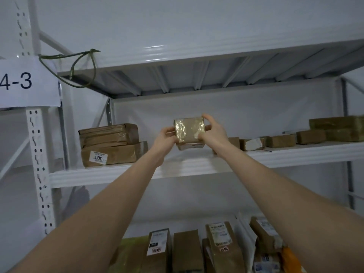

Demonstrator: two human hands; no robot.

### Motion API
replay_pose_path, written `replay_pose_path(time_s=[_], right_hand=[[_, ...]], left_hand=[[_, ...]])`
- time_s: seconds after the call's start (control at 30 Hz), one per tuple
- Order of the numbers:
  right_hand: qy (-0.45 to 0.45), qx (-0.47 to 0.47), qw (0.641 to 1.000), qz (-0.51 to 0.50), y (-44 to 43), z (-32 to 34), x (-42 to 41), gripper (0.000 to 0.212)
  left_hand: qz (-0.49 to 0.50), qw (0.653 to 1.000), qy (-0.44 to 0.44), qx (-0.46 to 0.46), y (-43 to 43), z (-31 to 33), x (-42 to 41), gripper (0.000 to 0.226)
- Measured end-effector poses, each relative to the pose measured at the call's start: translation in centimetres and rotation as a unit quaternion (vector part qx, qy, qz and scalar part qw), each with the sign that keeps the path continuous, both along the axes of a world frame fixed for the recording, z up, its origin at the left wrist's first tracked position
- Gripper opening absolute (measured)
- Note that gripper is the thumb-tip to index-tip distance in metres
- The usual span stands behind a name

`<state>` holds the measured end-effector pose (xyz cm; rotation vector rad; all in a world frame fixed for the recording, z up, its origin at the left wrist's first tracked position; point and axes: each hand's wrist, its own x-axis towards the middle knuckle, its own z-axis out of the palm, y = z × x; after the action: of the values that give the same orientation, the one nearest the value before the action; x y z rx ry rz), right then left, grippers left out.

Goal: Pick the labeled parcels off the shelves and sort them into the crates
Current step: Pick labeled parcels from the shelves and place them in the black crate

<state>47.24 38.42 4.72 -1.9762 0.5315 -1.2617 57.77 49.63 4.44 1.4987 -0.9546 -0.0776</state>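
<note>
Head view: both hands' fingers [204, 117] curl round a taped parcel [189, 129], gripping it.

Both arms raised; left hand [165, 137], right hand [213, 132] gripping.

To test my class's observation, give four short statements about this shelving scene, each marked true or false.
1. The left hand and right hand both hold the taped parcel. True.
2. The paper notice reads 2-1. False: the sign reads 4-3.
3. A green cord hangs by the upper shelf. True.
4. No parcels show at the bottom of the view. False: labeled parcels stand there.
</note>
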Motion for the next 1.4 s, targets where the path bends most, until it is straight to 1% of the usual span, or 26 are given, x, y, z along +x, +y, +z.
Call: replay_pose_path(time_s=[0.03, 0.1, 0.17, 0.2, 0.27, 0.33, 0.43, 0.5, 0.57, 0.6, 0.67, 0.73, 0.8, 0.87, 0.93, 1.0, 1.07, 1.13, 1.2, 1.27, 1.33, 1.4], right_hand=[[0.022, -0.032, 0.999, -0.036, -0.6, -0.2, 0.6, 0.07], [0.104, -0.087, 0.983, -0.123, -1.7, -0.6, 1.4, 0.07], [0.203, -0.113, 0.952, -0.197, -2.5, -0.9, 1.7, 0.067], [0.238, -0.122, 0.937, -0.225, -2.7, -1.1, 1.8, 0.064], [0.27, -0.154, 0.914, -0.259, -2.7, -1.2, 2.1, 0.054], [0.286, -0.189, 0.894, -0.288, -2.8, -1.3, 2.9, 0.046], [0.33, -0.182, 0.866, -0.328, -2.9, -1.2, 3.6, 0.041], [0.347, -0.171, 0.855, -0.346, -2.5, -1.0, 3.9, 0.041], [0.329, -0.183, 0.861, -0.342, -1.4, -0.6, 5.0, 0.045], [0.305, -0.197, 0.873, -0.325, -0.4, -0.4, 5.9, 0.048], [0.247, -0.224, 0.905, -0.266, 2.0, 0.0, 8.3, 0.057], [0.203, -0.219, 0.937, -0.18, 4.6, 0.5, 11.4, 0.059], [0.179, -0.167, 0.965, -0.093, 6.9, 1.0, 14.6, 0.06], [0.167, -0.095, 0.981, -0.014, 8.6, 1.4, 17.2, 0.064], [0.155, -0.047, 0.986, 0.04, 10.0, 1.9, 19.1, 0.067], [0.146, -0.018, 0.986, 0.075, 10.7, 2.5, 20.4, 0.064], [0.146, -0.002, 0.985, 0.093, 11.2, 3.0, 21.4, 0.049], [0.143, 0.008, 0.984, 0.108, 11.6, 3.2, 22.1, 0.029], [0.128, 0.018, 0.985, 0.117, 11.6, 3.1, 22.8, 0.029], [0.106, 0.033, 0.987, 0.116, 11.4, 2.9, 22.7, 0.034], [0.066, 0.044, 0.989, 0.122, 11.1, 2.9, 22.0, 0.037], [0.019, 0.06, 0.99, 0.126, 11.0, 3.2, 20.9, 0.042]], left_hand=[[-0.01, 1.0, -0.006, 0.014, -0.8, -0.5, 0.5, 0.039], [-0.014, 0.998, -0.043, 0.05, -2.5, -1.3, 1.2, 0.035], [-0.012, 0.991, -0.096, 0.094, -4.2, -1.7, 1.7, 0.04], [-0.013, 0.985, -0.123, 0.117, -5.0, -1.9, 1.8, 0.043], [-0.016, 0.972, -0.174, 0.156, -5.8, -1.9, 1.7, 0.044], [-0.017, 0.964, -0.203, 0.173, -6.1, -1.7, 1.7, 0.043], [0.003, 0.96, -0.214, 0.18, -5.2, -1.6, 2.3, 0.044], [0.027, 0.957, -0.228, 0.177, -4.2, -1.6, 3.5, 0.048], [0.055, 0.953, -0.25, 0.165, -2.8, -1.5, 5.0, 0.05], [0.067, 0.952, -0.257, 0.151, -2.0, -1.4, 5.8, 0.05], [0.093, 0.953, -0.27, 0.103, -0.2, -1.2, 7.4, 0.048], [0.129, 0.95, -0.281, 0.051, 1.9, -1.1, 9.2, 0.046], [0.187, 0.938, -0.292, 0.006, 4.2, -0.7, 11.4, 0.045], [0.263, 0.918, -0.295, -0.033, 6.6, 0.0, 13.9, 0.046], [0.332, 0.904, -0.264, -0.054, 9.0, 1.0, 16.7, 0.048], [0.373, 0.903, -0.206, -0.062, 11.0, 1.9, 19.8, 0.051], [0.368, 0.92, -0.125, -0.052, 12.1, 2.5, 22.5, 0.059], [0.331, 0.943, -0.028, -0.025, 12.6, 2.8, 24.4, 0.064], [0.275, 0.96, 0.042, -0.014, 12.8, 3.1, 24.8, 0.059], [0.227, 0.971, 0.062, -0.046, 13.0, 3.4, 24.5, 0.045], [0.189, 0.976, 0.062, -0.084, 13.2, 3.8, 23.6, 0.033], [0.175, 0.976, 0.056, -0.118, 13.2, 4.3, 22.6, 0.032]])
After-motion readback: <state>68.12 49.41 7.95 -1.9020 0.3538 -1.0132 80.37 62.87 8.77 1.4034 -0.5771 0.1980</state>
